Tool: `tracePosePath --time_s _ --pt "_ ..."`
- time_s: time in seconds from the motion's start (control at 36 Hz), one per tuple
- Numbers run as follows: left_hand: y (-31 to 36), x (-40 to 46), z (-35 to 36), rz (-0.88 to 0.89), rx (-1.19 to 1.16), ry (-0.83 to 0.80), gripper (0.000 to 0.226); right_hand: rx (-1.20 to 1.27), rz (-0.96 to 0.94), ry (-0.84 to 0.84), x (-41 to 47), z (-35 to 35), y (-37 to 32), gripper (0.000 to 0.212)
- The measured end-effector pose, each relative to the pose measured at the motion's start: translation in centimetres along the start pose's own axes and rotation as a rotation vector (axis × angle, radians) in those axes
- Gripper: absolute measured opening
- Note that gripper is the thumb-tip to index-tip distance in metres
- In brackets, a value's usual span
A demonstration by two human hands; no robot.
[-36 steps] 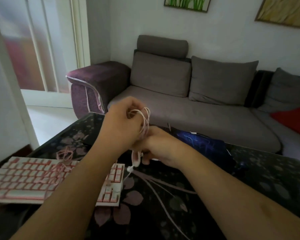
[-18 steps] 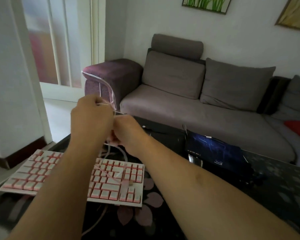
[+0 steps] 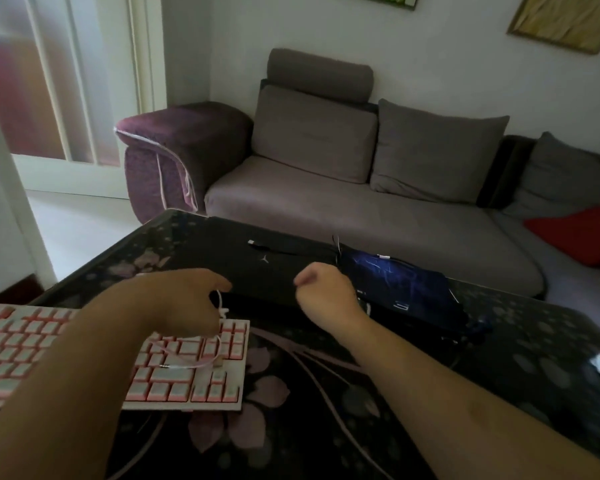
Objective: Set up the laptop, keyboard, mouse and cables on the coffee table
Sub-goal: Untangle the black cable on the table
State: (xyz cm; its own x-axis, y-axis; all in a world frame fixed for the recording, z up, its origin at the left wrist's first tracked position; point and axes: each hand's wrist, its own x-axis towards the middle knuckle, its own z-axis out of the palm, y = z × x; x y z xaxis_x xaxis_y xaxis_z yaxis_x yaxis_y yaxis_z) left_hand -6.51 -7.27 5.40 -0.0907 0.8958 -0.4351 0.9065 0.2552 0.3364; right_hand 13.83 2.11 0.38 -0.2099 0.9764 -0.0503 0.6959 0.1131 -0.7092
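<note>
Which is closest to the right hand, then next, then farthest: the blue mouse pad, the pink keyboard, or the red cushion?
From the right hand, in the head view:
1. Blue mouse pad, on the table just right of the hand.
2. Pink keyboard, on the table to the left.
3. Red cushion, far right on the sofa.

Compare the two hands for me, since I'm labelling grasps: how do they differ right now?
The left hand holds the thin pink cable over the keyboard; the right hand is curled and holds nothing. The left is above the keys, the right over the closed black laptop. Both hover above the coffee table.
</note>
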Motion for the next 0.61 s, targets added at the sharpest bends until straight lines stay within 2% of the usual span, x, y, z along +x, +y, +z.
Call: tracePosePath --time_s 0.06,0.11,0.17,0.22,0.28,0.36,0.42,0.61 --pt "1.3 0.1 0.5 0.055 -0.012 -0.104 0.084 -0.076 0.065 0.099 -0.1 -1.2 2.3 0.021" --pt "2.5 1.2 1.7 0.120 -0.031 -0.070 0.081 -0.225 0.152 0.183 0.1 -1.9 4.4 0.041" --pt "3.7 2.9 3.4 0.193 -0.131 0.045 0.060 -0.397 0.221 0.237 0.3 -2.2 6.0 0.069" --pt "4.9 4.6 5.1 0.241 -0.238 0.165 0.035 -0.457 0.257 0.241 0.6 -2.2 7.3 0.079" --pt "5.8 6.2 6.8 0.245 -0.334 0.236 0.022 -0.407 0.289 0.217 1.2 -1.9 8.2 0.077" --pt "6.9 7.8 8.5 0.218 -0.546 0.268 0.016 -0.285 0.298 0.221 2.4 -1.1 8.8 0.068" --pt "7.7 8.5 9.2 0.191 -0.673 0.253 0.015 -0.270 0.286 0.256 3.2 -0.9 9.2 0.065" --pt "11.5 8.8 11.0 0.178 -0.895 0.150 0.016 -0.281 0.180 0.301 2.7 -2.8 10.0 0.064"
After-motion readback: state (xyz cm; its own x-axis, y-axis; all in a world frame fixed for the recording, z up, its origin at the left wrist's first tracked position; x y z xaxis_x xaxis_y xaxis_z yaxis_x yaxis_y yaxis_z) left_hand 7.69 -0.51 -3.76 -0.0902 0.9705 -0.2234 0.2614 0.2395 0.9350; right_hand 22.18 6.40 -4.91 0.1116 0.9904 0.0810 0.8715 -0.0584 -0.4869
